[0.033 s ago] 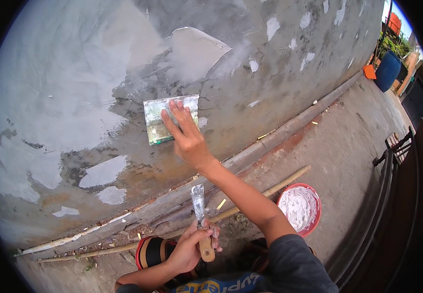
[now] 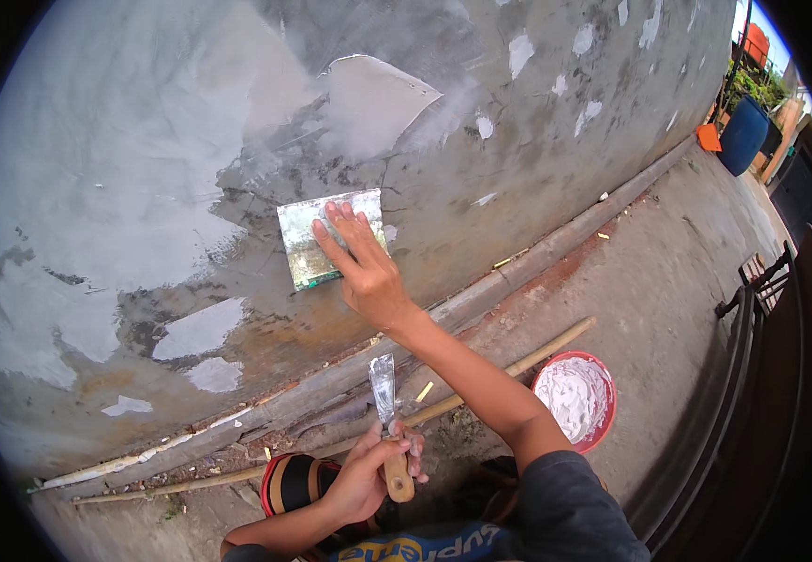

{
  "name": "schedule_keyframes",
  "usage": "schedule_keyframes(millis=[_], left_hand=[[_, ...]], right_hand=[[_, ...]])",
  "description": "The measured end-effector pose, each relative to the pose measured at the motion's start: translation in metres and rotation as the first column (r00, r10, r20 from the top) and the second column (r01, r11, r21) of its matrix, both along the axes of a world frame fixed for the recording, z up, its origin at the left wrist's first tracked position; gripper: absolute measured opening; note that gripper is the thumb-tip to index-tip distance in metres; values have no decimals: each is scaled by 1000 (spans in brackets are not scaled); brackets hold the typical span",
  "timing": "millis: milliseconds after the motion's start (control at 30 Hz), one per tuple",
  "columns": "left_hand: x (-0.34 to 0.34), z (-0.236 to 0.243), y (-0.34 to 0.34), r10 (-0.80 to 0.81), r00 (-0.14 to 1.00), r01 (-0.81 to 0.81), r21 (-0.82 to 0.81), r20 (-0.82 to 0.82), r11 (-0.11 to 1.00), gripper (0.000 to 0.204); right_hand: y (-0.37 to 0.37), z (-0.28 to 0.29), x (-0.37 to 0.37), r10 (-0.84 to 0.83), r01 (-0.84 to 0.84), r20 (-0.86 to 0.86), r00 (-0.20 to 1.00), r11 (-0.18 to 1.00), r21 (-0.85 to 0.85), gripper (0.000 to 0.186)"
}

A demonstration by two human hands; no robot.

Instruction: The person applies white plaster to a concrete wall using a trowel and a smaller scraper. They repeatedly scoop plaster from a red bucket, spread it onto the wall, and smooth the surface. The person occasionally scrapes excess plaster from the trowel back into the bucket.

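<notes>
My right hand [image 2: 373, 281] grips a wide, flat putty spreader [image 2: 301, 245] against the grey wall [image 2: 453, 244]. Its fingers lie spread over the smeared metal face, and the thumb is hidden. A patch of pale filler [image 2: 369, 98] with a raised edge lies on the wall above the spreader. Low in front of my body, my left hand [image 2: 361, 478] is closed around the wooden handle of a narrow putty knife [image 2: 383, 386]. That knife points up, its blade smeared with white, apart from the wall.
A red bowl of white filler [image 2: 575, 398] stands on the ground to the right. A long wooden pole [image 2: 537, 356] lies along the wall's foot, near a concrete ledge [image 2: 528, 267]. Farther off are a blue barrel [image 2: 743, 136] and a dark metal rail [image 2: 724, 440].
My right hand and the spreader have slid slightly down the wall. My left hand and the putty knife stay nearly where they were.
</notes>
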State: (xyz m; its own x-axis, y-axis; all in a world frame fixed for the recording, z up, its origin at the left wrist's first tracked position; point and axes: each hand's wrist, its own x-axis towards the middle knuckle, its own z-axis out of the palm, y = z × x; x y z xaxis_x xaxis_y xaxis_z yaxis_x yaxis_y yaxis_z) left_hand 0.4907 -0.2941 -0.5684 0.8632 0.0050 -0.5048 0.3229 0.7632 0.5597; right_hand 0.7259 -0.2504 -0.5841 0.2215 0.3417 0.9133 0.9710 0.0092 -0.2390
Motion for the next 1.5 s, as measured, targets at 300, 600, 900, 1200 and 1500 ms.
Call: schedule_keyframes(millis=[300,600,900,1200,1500], left_hand=[[-3,-6,2,-20,994,29,-82,108,996,17],[0,3,3,40,998,-41,15,51,999,16],[-7,2,5,96,991,-97,12,96,995,16],[-14,3,16,95,991,-93,-23,95,995,15],[-16,5,15,74,994,-73,-23,81,997,15]], right_hand=[[-75,131,88,-282,311,-132,950,886,344,49],[-13,73,10,-176,176,-8,984,979,102,63],[-95,98,33,90,-123,-196,976,979,-161,23],[-61,156,89,-27,49,75,997,948,-313,19],[-105,212,137,-211,202,88,974,974,106,20]])
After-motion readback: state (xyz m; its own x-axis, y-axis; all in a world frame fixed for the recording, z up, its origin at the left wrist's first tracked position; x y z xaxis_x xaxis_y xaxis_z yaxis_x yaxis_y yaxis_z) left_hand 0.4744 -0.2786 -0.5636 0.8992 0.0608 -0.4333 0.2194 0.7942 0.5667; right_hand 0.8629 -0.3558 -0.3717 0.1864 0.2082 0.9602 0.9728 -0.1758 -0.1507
